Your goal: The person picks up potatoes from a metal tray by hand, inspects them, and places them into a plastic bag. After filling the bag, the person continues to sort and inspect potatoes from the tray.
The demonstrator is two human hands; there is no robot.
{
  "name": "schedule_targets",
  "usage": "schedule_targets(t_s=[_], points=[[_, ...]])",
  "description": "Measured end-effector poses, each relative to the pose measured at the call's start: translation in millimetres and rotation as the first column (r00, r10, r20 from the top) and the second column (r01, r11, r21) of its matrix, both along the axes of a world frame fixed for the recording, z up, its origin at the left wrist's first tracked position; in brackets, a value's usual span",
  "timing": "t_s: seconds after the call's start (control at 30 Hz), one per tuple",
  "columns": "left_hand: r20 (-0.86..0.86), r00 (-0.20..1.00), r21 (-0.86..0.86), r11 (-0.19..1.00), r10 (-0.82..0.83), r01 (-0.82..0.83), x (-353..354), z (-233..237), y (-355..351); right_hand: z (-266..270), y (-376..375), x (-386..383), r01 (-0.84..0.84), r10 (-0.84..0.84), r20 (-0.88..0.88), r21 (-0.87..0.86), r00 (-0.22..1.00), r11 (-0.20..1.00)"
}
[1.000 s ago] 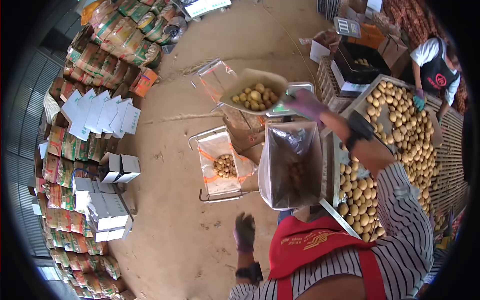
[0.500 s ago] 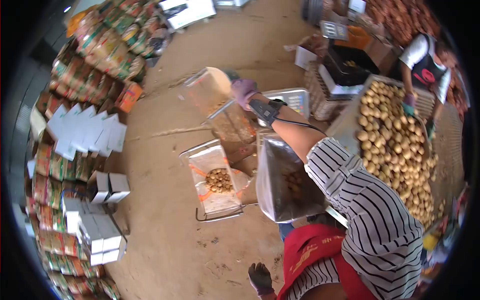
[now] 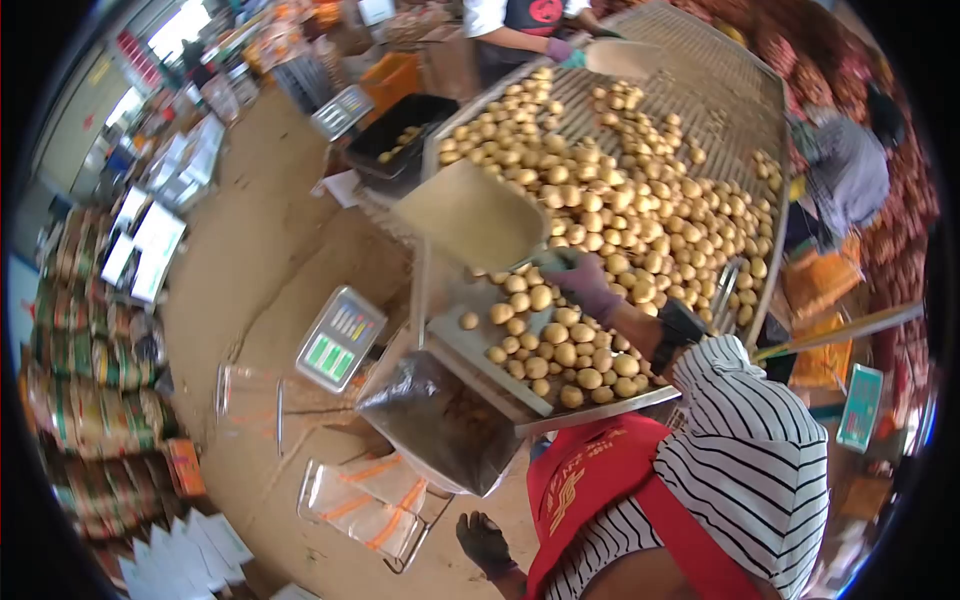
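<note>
My right hand (image 3: 585,285), in a purple and green glove, is closed on the handle of a tan scoop (image 3: 475,215). The scoop looks empty, slightly blurred, over the left edge of a slatted metal table (image 3: 730,75) heaped with round potatoes (image 3: 640,225). My left hand (image 3: 484,543), in a dark glove, hangs low at the bottom with its fingers apart, holding nothing. Between the hands, a plastic-lined container (image 3: 440,415) stands under the table's corner, with dim contents.
A digital scale (image 3: 341,338) and a wire frame with an orange-striped bag (image 3: 370,505) lie left. Across the table, a co-worker's gloved hand (image 3: 562,52) is near another scoop (image 3: 622,58). A second person (image 3: 845,175) bends at right. Stacked sacks (image 3: 95,395) line the left.
The view has turned right toward the potato table. My right hand and scoop have moved from above the wire frames to the table's edge. My left hand remains low.
</note>
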State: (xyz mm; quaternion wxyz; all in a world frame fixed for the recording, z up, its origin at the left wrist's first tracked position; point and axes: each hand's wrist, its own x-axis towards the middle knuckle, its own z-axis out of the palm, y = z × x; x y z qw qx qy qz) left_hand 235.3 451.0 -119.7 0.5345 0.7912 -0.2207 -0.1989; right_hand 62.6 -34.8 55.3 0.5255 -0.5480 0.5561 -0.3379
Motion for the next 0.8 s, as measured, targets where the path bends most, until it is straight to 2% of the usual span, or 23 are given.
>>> schedule_targets(t_s=[0.03,0.07,0.1,0.13,0.17,0.2,0.23,0.27,0.3,0.33,0.37,0.4,0.43,0.47,0.5,0.53,0.57,0.6,0.63,0.67,0.7,0.73,0.8], points=[[0.003,0.999,0.008,0.999,-0.038,0.038,6.0,7.8,-19.7,-14.1,-4.9,-36.1,0.161,-0.161,0.002,-0.080,0.987,0.984],[0.171,0.971,0.129,0.981,-0.167,0.146,11.5,17.8,-38.5,-18.9,-8.1,-72.4,0.334,-0.339,-0.025,-0.104,0.941,0.937],[0.317,0.900,0.260,0.940,-0.299,0.221,15.1,27.4,-57.7,-22.9,-13.8,-109.9,0.488,-0.497,-0.052,-0.130,0.866,0.863],[0.433,0.783,0.287,0.892,-0.447,0.350,20.4,38.0,-76.6,-29.4,-20.6,-149.2,0.547,-0.563,0.000,-0.235,0.827,0.803],[0.531,0.626,0.338,0.820,-0.571,0.462,27.0,49.1,-89.7,-42.2,-28.0,-190.0,0.598,-0.615,0.058,-0.325,0.786,0.733],[0.560,0.585,0.319,0.804,-0.587,0.502,31.0,46.7,-100.1,-67.9,-46.2,-239.1,0.616,-0.674,-0.019,-0.388,0.739,0.686],[0.592,0.545,0.295,0.788,-0.594,0.540,31.3,43.0,-113.4,-117.6,-68.7,-309.6,0.376,-0.703,-0.311,-0.670,0.640,0.639],[0.591,0.536,0.311,0.784,-0.602,0.537,23.4,53.2,-127.3,-106.0,-76.6,-337.8,0.599,-0.738,-0.355,-0.432,0.574,0.674],[0.208,0.812,0.113,0.838,-0.546,0.534,11.9,66.6,-142.9,-106.3,-72.0,-336.0,0.605,-0.734,-0.358,-0.416,0.578,0.679],[-0.250,0.871,-0.049,0.904,-0.422,0.424,1.1,76.9,-158.6,-104.8,-89.3,-367.3,0.634,-0.720,-0.261,-0.345,0.644,0.692],[-0.212,0.886,-0.094,0.911,-0.412,0.401,-6.9,79.3,-174.2,-111.4,-86.4,-404.4,0.652,-0.699,-0.161,-0.264,0.697,0.711],[-0.173,0.901,-0.134,0.916,-0.398,0.379,-12.3,79.7,-186.7,-132.0,-22.1,-431.9,0.660,-0.676,-0.057,-0.174,0.734,0.731],[-0.162,0.867,-0.123,0.881,-0.471,0.456,-15.2,83.3,-197.1,-132.1,-111.0,-481.5,0.662,-0.659,0.054,-0.079,0.750,0.746],[-0.153,0.824,-0.116,0.837,-0.546,0.534,-16.7,85.6,-210.0,-145.4,-104.9,-511.2,0.656,-0.648,0.169,0.012,0.743,0.755],[-0.098,0.778,-0.041,0.783,-0.621,0.620,-15.5,86.2,-222.7,-154.8,-92.9,-500.5,0.641,-0.639,0.281,0.098,0.716,0.761],[-0.053,0.718,0.039,0.717,-0.694,0.696,-15.0,89.3,-236.5,-160.3,-84.7,-507.8,0.608,-0.603,0.178,0.029,0.778,0.793],[-0.461,0.722,-0.155,0.848,-0.516,0.507,-17.7,91.4,-250.4,-163.3,-75.9,-516.1,0.564,-0.561,0.071,-0.036,0.825,0.825],[-0.796,0.519,-0.227,0.948,-0.312,0.222,-23.1,94.2,-266.6,-110.8,-52.8,-467.5,0.656,-0.601,-0.612,-0.170,0.514,0.735],[-0.687,0.645,-0.167,0.936,-0.336,0.309,-26.8,93.3,-283.7,-81.7,-27.3,-428.7,0.618,-0.660,-0.705,-0.404,0.259,0.675],[-0.557,0.743,-0.095,0.917,-0.371,0.386,-29.2,92.1,-302.1,-67.8,-6.5,-403.4,0.585,-0.742,-0.599,-0.499,0.300,0.639],[-0.444,0.790,-0.059,0.894,-0.422,0.444,-30.8,95.6,-320.8,-63.3,13.0,-385.3,0.556,-0.808,-0.481,-0.589,0.341,0.586],[-0.325,0.819,-0.016,0.869,-0.473,0.495,-30.8,98.2,-338.4,-67.8,32.4,-372.1,0.567,-0.803,-0.487,-0.575,0.342,0.590],[-0.235,0.845,0.088,0.855,-0.481,0.511,-18.3,81.4,-373.9,-75.3,67.4,-348.4,0.566,-0.711,-0.281,-0.450,0.644,0.691]])
